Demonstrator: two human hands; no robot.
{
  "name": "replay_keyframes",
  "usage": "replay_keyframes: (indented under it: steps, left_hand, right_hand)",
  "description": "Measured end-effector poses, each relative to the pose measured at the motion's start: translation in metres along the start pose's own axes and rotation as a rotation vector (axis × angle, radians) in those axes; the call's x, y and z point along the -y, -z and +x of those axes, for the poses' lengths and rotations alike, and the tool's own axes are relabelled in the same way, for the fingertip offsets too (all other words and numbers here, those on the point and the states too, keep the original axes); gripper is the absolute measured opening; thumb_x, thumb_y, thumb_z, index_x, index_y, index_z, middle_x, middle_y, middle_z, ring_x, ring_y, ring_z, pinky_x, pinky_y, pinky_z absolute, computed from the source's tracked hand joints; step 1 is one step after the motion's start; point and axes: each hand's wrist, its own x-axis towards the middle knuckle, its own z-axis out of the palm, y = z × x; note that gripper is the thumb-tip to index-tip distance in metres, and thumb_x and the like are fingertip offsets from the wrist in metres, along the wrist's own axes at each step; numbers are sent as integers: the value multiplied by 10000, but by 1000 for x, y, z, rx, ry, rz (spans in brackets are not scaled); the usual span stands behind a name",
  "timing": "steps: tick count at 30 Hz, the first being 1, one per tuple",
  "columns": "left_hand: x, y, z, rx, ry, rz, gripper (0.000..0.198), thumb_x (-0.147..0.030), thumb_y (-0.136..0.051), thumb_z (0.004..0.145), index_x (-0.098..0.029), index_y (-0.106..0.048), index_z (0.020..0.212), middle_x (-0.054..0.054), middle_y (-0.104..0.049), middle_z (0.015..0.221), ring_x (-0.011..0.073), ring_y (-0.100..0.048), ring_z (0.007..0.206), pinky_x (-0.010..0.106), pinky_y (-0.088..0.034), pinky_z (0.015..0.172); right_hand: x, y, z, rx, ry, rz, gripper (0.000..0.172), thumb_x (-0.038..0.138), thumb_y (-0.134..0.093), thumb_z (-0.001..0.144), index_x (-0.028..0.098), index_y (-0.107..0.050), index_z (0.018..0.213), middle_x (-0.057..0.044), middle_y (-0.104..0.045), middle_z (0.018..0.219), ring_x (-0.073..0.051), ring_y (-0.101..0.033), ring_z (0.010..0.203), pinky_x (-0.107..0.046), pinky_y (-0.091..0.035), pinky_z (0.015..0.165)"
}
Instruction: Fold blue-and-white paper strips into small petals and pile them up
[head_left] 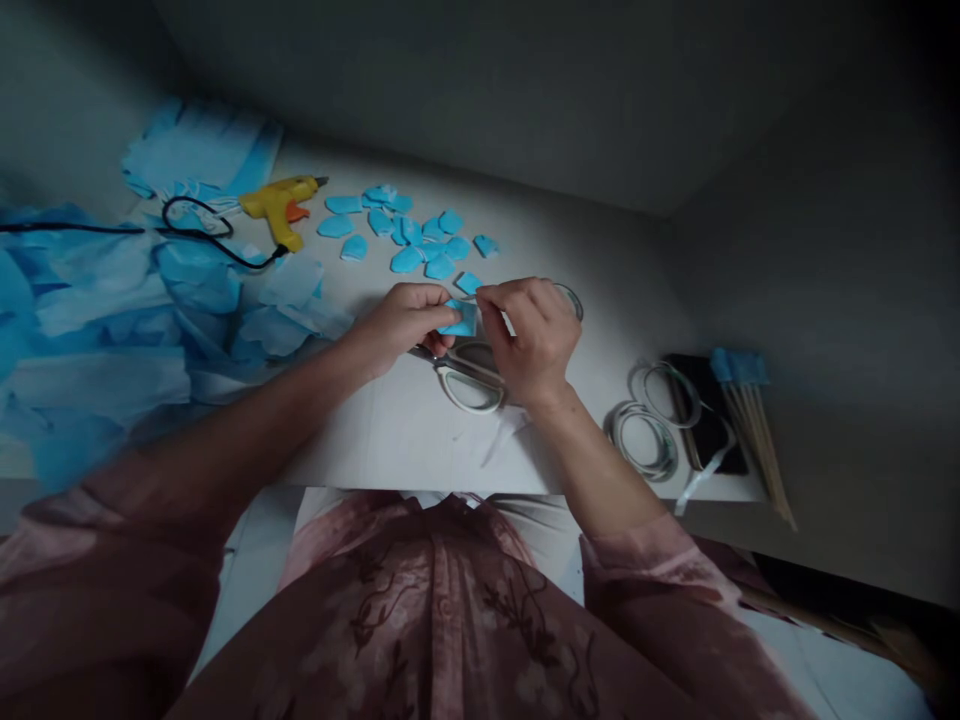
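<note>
A small piece of blue fabric is pinched between the thumb and fingers of my left hand. My right hand is closed in a pinch at the upper right corner of that piece; what its fingertips grip is too small to make out. Below both hands lie scissors with pale handles, partly covered by the hands. Just beyond the fingertips, several cut blue fabric pieces with shaped ends are spread over the white table.
A yellow glue gun with a black cord lies at the back left. Heaped blue and white fabric scraps fill the left side. Behind them is a stack of blue face masks. Tape rolls, a dark phone and blue-tipped sticks lie right.
</note>
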Motion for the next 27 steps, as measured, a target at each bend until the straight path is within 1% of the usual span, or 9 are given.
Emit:
replay_keyframes:
  steps: [4, 9, 13, 18, 23, 25, 27]
  left_hand:
    - [0, 1, 0, 15, 2, -43, 159, -206, -665, 803, -156, -595, 670, 6, -611, 578, 104, -586, 515, 224, -500, 543]
    - [-1, 2, 1, 14, -6, -115, 134, -210, -678, 789, -151, -610, 690, 6, -599, 586, 107, -576, 527, 240, -514, 560]
    - [-1, 3, 3, 1, -21, -170, 132, -203, -690, 782, -152, -606, 693, 0, -585, 592, 100, -574, 533, 234, -512, 570]
    - [-2, 3, 3, -23, -18, -188, 124, -178, -684, 781, -151, -600, 693, -1, -580, 618, 100, -580, 556, 230, -512, 567]
    - [1, 4, 5, -16, -26, -186, 136, -201, -720, 772, -146, -610, 715, 3, -599, 649, 100, -600, 580, 238, -536, 612]
    - [2, 5, 6, -28, -33, -182, 135, -204, -728, 766, -143, -615, 725, 8, -615, 666, 98, -602, 584, 239, -541, 624]
    - [2, 7, 7, -52, -38, -186, 137, -200, -725, 761, -145, -606, 720, 10, -624, 677, 100, -603, 591, 244, -546, 634]
  right_hand:
    - [1, -2, 0, 8, 30, -61, 293, 311, -480, 1059, 232, -741, 953, -58, -711, 837, -192, -612, 807, -358, -406, 758]
    - [3, -3, -1, -31, 107, -48, 260, 288, -512, 1045, 245, -741, 929, -39, -704, 816, -184, -581, 792, -348, -384, 719]
    - [3, -3, -1, 38, 93, -28, 264, 306, -507, 1045, 248, -749, 957, -45, -715, 854, -190, -590, 830, -355, -389, 725]
    - [1, -5, -1, 54, 102, -13, 250, 308, -528, 1038, 244, -763, 982, -41, -728, 853, -183, -600, 821, -346, -414, 718]
    - [-1, -3, 0, 137, 77, 18, 271, 334, -522, 1040, 246, -774, 995, -48, -727, 872, -188, -593, 834, -349, -435, 733]
    - [-1, 0, 1, 181, 76, 39, 284, 341, -515, 1042, 246, -782, 1027, -53, -736, 900, -192, -595, 855, -351, -444, 746]
    - [0, 3, 2, 222, 83, 66, 296, 372, -527, 1034, 242, -781, 1108, -63, -741, 942, -201, -602, 891, -358, -460, 773]
